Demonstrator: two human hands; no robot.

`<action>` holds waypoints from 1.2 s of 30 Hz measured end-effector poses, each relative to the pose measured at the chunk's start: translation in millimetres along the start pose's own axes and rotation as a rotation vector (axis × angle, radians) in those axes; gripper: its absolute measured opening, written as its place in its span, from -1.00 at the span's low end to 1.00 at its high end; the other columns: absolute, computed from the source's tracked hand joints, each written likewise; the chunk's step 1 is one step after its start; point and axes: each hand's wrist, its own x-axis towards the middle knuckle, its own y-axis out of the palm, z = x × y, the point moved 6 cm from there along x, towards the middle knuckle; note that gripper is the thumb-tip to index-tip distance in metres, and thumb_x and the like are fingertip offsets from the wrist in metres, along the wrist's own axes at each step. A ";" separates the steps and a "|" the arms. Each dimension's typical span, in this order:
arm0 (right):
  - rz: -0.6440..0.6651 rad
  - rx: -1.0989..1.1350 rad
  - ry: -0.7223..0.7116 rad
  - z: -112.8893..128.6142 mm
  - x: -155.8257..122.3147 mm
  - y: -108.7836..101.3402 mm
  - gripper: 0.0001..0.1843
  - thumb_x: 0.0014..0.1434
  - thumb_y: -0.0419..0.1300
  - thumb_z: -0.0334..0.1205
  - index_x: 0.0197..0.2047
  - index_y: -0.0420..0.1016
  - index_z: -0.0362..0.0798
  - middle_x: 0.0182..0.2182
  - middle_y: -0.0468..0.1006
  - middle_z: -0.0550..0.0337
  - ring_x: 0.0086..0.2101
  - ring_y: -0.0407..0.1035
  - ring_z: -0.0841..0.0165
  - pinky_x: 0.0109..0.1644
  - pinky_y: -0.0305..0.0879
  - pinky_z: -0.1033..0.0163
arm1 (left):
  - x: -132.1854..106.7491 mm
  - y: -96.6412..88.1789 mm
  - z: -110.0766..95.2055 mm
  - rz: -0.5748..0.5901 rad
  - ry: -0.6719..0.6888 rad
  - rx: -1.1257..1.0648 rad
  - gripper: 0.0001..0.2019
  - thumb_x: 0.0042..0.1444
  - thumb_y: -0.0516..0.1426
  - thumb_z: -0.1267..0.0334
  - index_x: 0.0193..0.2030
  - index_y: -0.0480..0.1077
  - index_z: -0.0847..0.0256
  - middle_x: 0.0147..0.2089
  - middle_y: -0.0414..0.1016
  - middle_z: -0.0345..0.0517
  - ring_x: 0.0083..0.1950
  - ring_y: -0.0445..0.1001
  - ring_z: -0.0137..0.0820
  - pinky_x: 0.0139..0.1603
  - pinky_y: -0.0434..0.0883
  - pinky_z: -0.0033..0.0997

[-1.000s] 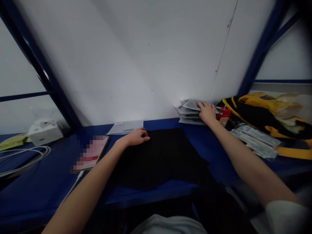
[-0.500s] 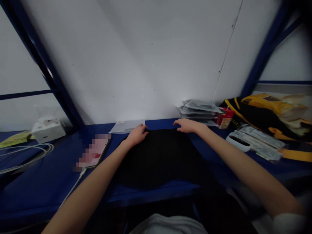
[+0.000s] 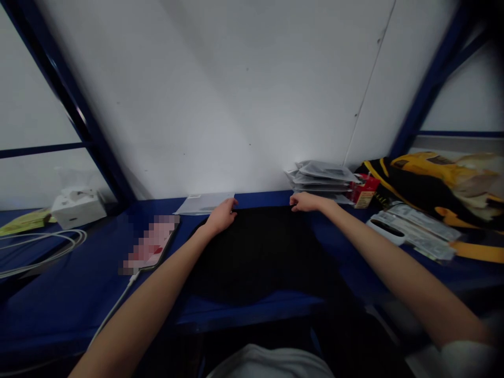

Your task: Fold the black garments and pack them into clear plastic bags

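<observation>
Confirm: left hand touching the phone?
Apart. The head view shows blue padded surface plainly between the left hand and the phone.

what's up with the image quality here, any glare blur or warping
In the head view, light glares on the white wall just above the blue shelf; the blue frame post leans sharply from wide-angle warping; the black cloth is so dark its folds are lost; the phone is pixelated; the white sleeve at the lower right edge is blurred.
</observation>
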 end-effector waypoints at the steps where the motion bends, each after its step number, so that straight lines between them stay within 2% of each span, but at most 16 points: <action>1: 0.002 0.053 -0.002 -0.4 -1.5 -3.1 -0.88 -0.11 0.15 -0.34 -0.40 0.42 -0.04 -0.46 0.47 0.23 -0.46 0.34 0.42 -0.45 0.20 0.34 | 0.5 -2.2 -0.4 -0.007 -0.007 -0.024 -0.73 -0.04 0.02 0.41 -0.14 0.26 0.22 -0.15 0.39 -0.02 -0.16 0.37 -0.32 -0.18 0.31 -0.34; 4: 0.059 0.396 0.011 -0.8 -8.4 -12.8 -0.86 -0.12 0.15 -0.34 -0.38 0.35 -0.05 -0.49 0.42 0.26 -0.51 0.31 0.45 -0.45 0.22 0.34 | 1.5 -12.8 -2.9 -0.005 -0.068 -0.118 -0.80 -0.07 0.03 0.42 -0.24 0.32 0.24 -0.23 0.42 -0.05 -0.24 0.40 -0.35 -0.23 0.32 -0.38; 8: 0.188 0.877 0.063 1.9 -21.2 -23.1 -0.79 -0.12 0.20 -0.30 -0.36 0.27 -0.02 -0.48 0.38 0.30 -0.44 0.35 0.45 -0.33 0.28 0.31 | -3.4 -25.1 -1.6 0.080 -0.340 -0.467 -0.89 -0.05 0.04 0.40 -0.32 0.30 0.24 -0.50 0.39 -0.19 -0.46 0.41 -0.44 -0.40 0.31 -0.45; 10: 0.242 0.991 0.054 4.8 -27.5 -27.0 -0.76 -0.14 0.23 -0.30 -0.35 0.27 -0.02 -0.43 0.38 0.29 -0.33 0.39 0.41 -0.26 0.28 0.31 | -7.7 -27.2 -3.8 0.152 -0.430 -0.688 -0.90 -0.04 0.05 0.43 -0.33 0.28 0.24 -0.52 0.39 -0.21 -0.44 0.44 -0.46 -0.38 0.33 -0.48; 12: 0.300 1.034 0.031 7.6 -33.0 -28.9 -0.75 -0.14 0.25 -0.30 -0.34 0.31 -0.04 -0.38 0.40 0.26 -0.23 0.38 0.37 -0.19 0.27 0.31 | -10.8 -29.1 -6.5 0.223 -0.452 -0.847 -0.89 -0.08 0.10 0.46 -0.36 0.28 0.25 -0.47 0.42 -0.19 -0.35 0.48 -0.47 -0.26 0.35 -0.48; 15: 0.374 1.006 0.024 7.7 -38.1 -27.5 -0.79 -0.13 0.26 -0.26 -0.35 0.38 -0.06 -0.35 0.43 0.22 -0.16 0.36 0.34 -0.12 0.25 0.31 | -14.5 -32.1 -8.2 0.340 -0.427 -0.923 -0.85 -0.15 0.17 0.46 -0.39 0.31 0.26 -0.42 0.44 -0.20 -0.26 0.48 -0.45 -0.11 0.33 -0.45; 19: 0.474 0.883 0.036 5.6 -40.2 -19.6 -0.80 -0.14 0.27 -0.18 -0.38 0.46 -0.05 -0.36 0.48 0.20 -0.23 0.38 0.36 -0.18 0.28 0.34 | -22.0 -35.1 -17.0 0.561 -0.316 -0.787 -0.83 -0.18 0.21 0.35 -0.37 0.38 0.27 -0.41 0.47 -0.19 -0.26 0.45 -0.45 -0.10 0.30 -0.42; 22: 0.524 0.812 0.038 6.7 -39.7 -12.6 -0.77 -0.17 0.28 -0.15 -0.38 0.50 -0.07 -0.36 0.49 0.18 -0.31 0.39 0.39 -0.26 0.29 0.35 | -27.3 -36.3 -26.1 0.656 -0.225 -0.580 -0.85 -0.18 0.20 0.27 -0.40 0.43 0.24 -0.41 0.47 -0.21 -0.30 0.40 -0.45 -0.18 0.28 -0.45; 27: 0.630 0.688 0.050 10.1 -40.3 -2.8 -0.70 -0.18 0.26 -0.10 -0.34 0.53 -0.05 -0.32 0.51 0.17 -0.46 0.32 0.48 -0.30 0.27 0.33 | -28.6 -27.4 -29.0 0.696 -0.154 -0.338 -0.82 -0.14 0.15 0.16 -0.44 0.46 0.20 -0.48 0.42 -0.23 -0.38 0.32 -0.46 -0.37 0.21 -0.49; 31: 0.627 0.629 0.037 10.0 -38.4 -2.9 -0.71 -0.16 0.24 -0.09 -0.32 0.53 -0.02 -0.28 0.51 0.19 -0.48 0.27 0.50 -0.33 0.22 0.34 | -26.0 -19.8 -25.2 0.698 -0.111 -0.275 -0.79 -0.13 0.11 0.12 -0.41 0.43 0.21 -0.50 0.37 -0.24 -0.44 0.28 -0.47 -0.43 0.18 -0.50; 36: 0.621 0.549 0.081 10.4 -32.7 4.4 -0.73 -0.22 0.25 -0.14 -0.38 0.51 -0.04 -0.43 0.46 0.23 -0.49 0.20 0.49 -0.41 0.13 0.37 | -23.8 -13.1 -24.2 0.703 -0.085 -0.189 -0.81 -0.16 0.12 0.14 -0.44 0.36 0.22 -0.49 0.34 -0.25 -0.47 0.27 -0.48 -0.42 0.20 -0.48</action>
